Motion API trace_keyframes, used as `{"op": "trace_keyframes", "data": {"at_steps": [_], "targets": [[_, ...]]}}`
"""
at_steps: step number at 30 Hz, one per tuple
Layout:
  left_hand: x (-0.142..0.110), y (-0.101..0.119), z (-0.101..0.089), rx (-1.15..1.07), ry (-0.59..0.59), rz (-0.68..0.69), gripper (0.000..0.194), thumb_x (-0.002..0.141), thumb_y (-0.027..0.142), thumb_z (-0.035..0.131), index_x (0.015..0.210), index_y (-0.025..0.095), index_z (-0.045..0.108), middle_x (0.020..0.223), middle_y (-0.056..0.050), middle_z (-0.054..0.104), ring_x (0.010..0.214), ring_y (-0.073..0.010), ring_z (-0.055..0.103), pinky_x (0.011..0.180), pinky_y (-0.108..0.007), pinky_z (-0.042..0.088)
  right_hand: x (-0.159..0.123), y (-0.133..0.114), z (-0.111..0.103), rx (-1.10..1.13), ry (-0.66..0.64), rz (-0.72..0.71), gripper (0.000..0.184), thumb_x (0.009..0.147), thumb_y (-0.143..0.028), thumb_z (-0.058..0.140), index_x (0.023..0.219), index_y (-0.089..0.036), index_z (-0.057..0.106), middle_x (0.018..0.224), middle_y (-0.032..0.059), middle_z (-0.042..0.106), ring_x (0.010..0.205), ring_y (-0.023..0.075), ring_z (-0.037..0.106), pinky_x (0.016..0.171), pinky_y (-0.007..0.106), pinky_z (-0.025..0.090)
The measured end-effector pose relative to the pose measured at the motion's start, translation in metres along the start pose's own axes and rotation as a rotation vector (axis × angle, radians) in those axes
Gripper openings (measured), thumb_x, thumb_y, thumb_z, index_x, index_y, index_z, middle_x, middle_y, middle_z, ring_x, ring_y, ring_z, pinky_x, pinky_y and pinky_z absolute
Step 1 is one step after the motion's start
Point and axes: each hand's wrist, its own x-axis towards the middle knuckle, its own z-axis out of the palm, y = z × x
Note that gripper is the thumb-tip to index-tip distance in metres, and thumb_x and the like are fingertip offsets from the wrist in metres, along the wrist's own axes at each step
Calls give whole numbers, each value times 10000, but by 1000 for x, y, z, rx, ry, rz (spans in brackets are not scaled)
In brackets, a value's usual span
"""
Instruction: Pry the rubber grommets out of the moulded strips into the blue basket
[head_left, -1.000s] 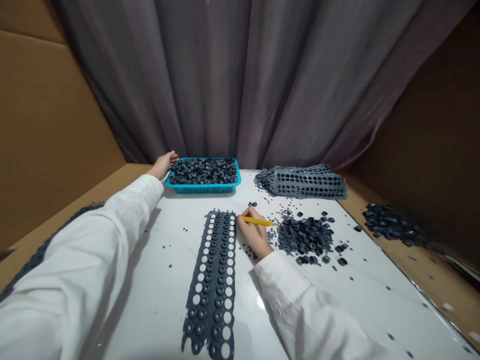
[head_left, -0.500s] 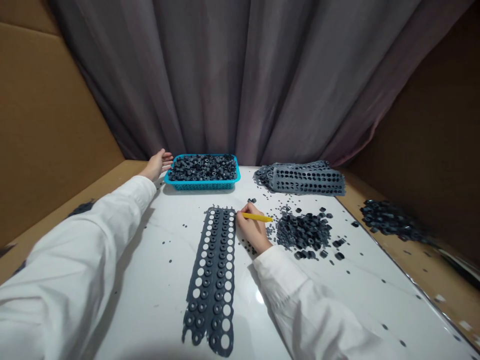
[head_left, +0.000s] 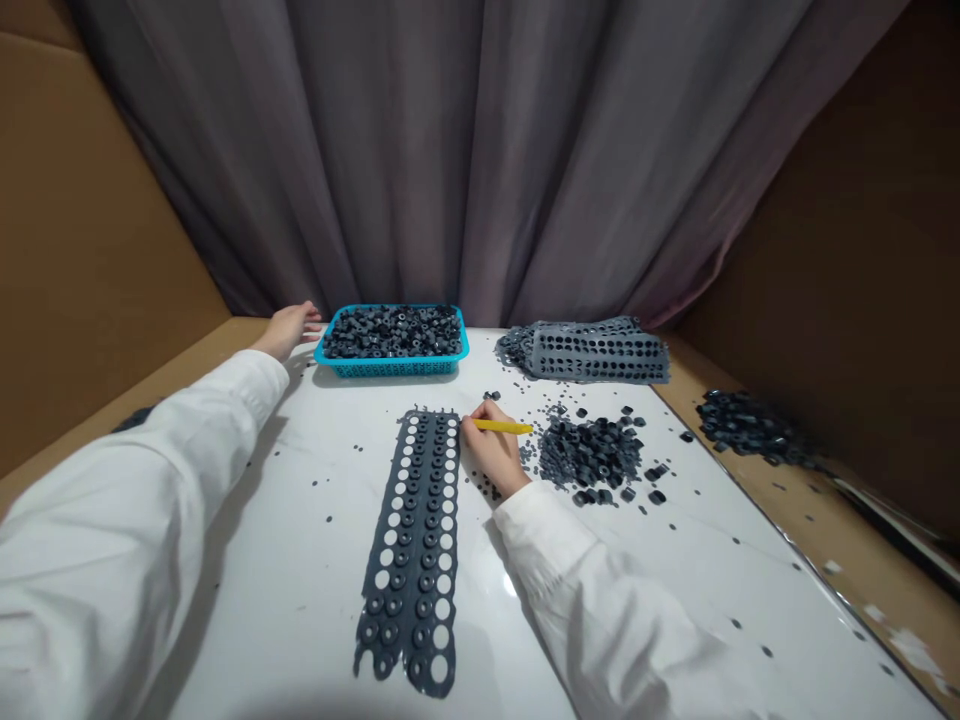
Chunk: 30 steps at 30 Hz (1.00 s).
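My left hand (head_left: 292,331) is at the back left, its fingers stretched out beside the left end of a blue plastic basket (head_left: 390,367). Small dark ring-shaped parts fill this basket; whether my fingertips touch it I cannot tell. My right hand (head_left: 493,448) grips a yellow pen-like tool (head_left: 512,427), which points to the right. It rests by the upper right edge of a dark rubber sheet (head_left: 417,500) lying lengthwise on the table. Raised rings stand in the sheet's middle rows, while round holes run along much of its outer rows.
Right of my right hand lies a heap of dark parts (head_left: 600,455) among scattered small discs. Behind it are stacked perforated sheets (head_left: 600,355). Another dark pile (head_left: 750,428) sits beyond the white table's (head_left: 660,600) right edge. A grey curtain (head_left: 480,150) hangs at the back, with cardboard walls (head_left: 90,200) either side.
The whole view has shifted, so everything appears slightly further left. My left hand has drawn a little away from the basket. My right hand keeps its place by the sheet with the yellow tool.
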Motion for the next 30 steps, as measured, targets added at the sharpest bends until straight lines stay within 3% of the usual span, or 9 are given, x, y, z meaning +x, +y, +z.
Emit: {"op": "trace_keyframes", "data": {"at_steps": [8, 13, 15, 16, 18, 20, 21, 25, 30], "targets": [[-6, -6, -1, 135, -17, 68, 90, 829, 191, 491, 826, 109, 529, 763, -53, 585, 667, -139, 524, 640, -300, 444, 3, 3, -2, 213, -9, 128, 135, 728, -306, 526, 645, -223, 459, 464, -53, 504, 460, 140, 487, 507, 254, 392], [-38, 1, 11, 263, 134, 382, 98, 748, 177, 558, 844, 160, 573, 927, -61, 566, 927, -208, 498, 864, -357, 396, 3, -2, 3, 306, -99, 145, 143, 702, -305, 564, 652, -214, 465, 504, -46, 543, 442, 128, 518, 458, 235, 407], [-66, 4, 24, 317, 99, 531, 85, 736, 203, 585, 819, 194, 596, 955, -53, 564, 1012, -228, 470, 945, -352, 346, 4, -1, 6, 296, -123, 158, 142, 693, -294, 567, 642, -211, 464, 510, -44, 547, 438, 126, 527, 442, 229, 412], [-82, 5, 33, 357, 24, 608, 49, 729, 220, 602, 774, 203, 608, 902, -48, 577, 987, -229, 486, 944, -345, 349, 4, 0, 7, 286, -126, 159, 140, 691, -288, 567, 637, -210, 464, 513, -43, 549, 438, 125, 531, 439, 228, 416], [-115, 5, 54, 568, -354, 905, 71, 764, 255, 566, 766, 202, 613, 818, -44, 595, 859, -213, 526, 865, -337, 393, 5, 2, 9, 271, -123, 154, 138, 691, -283, 564, 632, -209, 464, 515, -41, 555, 432, 122, 533, 436, 227, 421], [-141, 1, 76, 677, -745, 1018, 132, 814, 261, 513, 851, 193, 620, 827, -40, 613, 786, -180, 551, 768, -291, 424, 6, 3, 11, 260, -120, 149, 138, 692, -287, 561, 634, -209, 462, 509, -40, 558, 425, 123, 533, 435, 230, 426], [-151, -1, 86, 707, -834, 1043, 154, 828, 250, 493, 870, 182, 624, 838, -45, 617, 780, -172, 557, 746, -278, 425, 6, 2, 11, 252, -118, 149, 139, 692, -292, 557, 635, -210, 460, 506, -40, 559, 423, 123, 534, 434, 231, 428], [-161, -14, 113, 857, -903, 1017, 157, 781, 166, 524, 869, 137, 650, 799, -58, 627, 720, -162, 566, 646, -247, 417, 7, -1, 11, 203, -110, 150, 126, 681, -271, 538, 617, -212, 447, 488, -43, 548, 423, 123, 539, 433, 228, 428], [-150, -15, 122, 991, -1041, 998, 153, 704, 149, 624, 846, 141, 679, 737, -39, 648, 663, -152, 582, 614, -230, 412, 8, -2, 12, 141, -100, 133, 103, 645, -218, 529, 589, -211, 443, 450, -64, 500, 410, 118, 529, 424, 218, 403]]}}
